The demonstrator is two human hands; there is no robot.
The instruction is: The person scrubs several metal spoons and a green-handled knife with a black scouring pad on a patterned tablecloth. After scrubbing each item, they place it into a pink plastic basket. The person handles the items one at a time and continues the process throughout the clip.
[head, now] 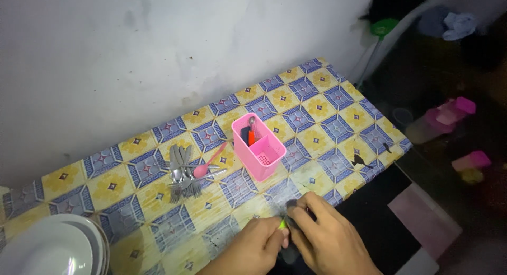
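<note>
Both hands meet at the near bench [317,100] edge, left hand [253,251] and right hand [325,235] pinched together on a small green-tipped item [283,224], kind unclear; pink caddy [260,148] and forks [182,174] lie beyond, up-left.

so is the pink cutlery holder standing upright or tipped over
Upright: the pink cutlery holder stands on the table, its open top up, utensil handles poking out.

Left hand [253,248]: bare, no glove, ring or watch visible. Right hand [325,238]: bare, no ring or glove; wrist uncovered to frame edge. No sleeves in view.
</note>
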